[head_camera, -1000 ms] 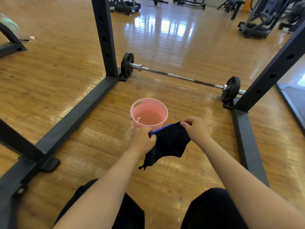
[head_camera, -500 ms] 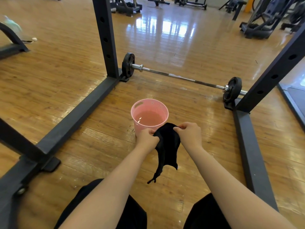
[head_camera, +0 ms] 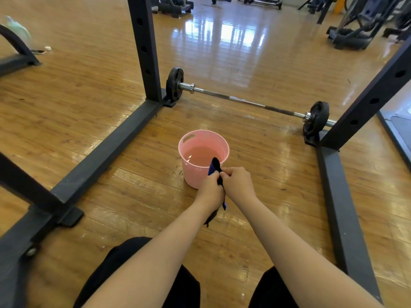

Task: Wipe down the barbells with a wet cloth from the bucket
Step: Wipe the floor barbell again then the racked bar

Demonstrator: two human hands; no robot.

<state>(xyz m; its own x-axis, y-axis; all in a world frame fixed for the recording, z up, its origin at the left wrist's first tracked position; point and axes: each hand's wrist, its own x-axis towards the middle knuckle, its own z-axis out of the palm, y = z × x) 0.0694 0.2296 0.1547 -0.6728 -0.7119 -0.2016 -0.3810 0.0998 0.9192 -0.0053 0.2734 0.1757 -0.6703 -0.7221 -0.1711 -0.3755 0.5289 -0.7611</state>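
A bunched black cloth (head_camera: 216, 166) is gripped by the left hand (head_camera: 210, 190) and right hand (head_camera: 239, 181), pressed together at the near rim of the pink bucket (head_camera: 193, 174); the barbell (head_camera: 246, 102) is seen far behind.

Most of the cloth (head_camera: 215, 166) is hidden between both hands.

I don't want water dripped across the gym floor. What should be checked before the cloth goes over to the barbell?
1. Both hands hold the cloth: ok, left hand and right hand each have a grip on it.
2. Cloth wrung out: cannot tell; it is bunched between the hands.
3. Cloth over the bucket: not ok, only its top end is; the tail hangs over the floor.
4. Floor dry: not ok, droplets lie left of the bucket.
5. Barbell reachable: ok, it lies on the floor beyond the bucket, nothing between.
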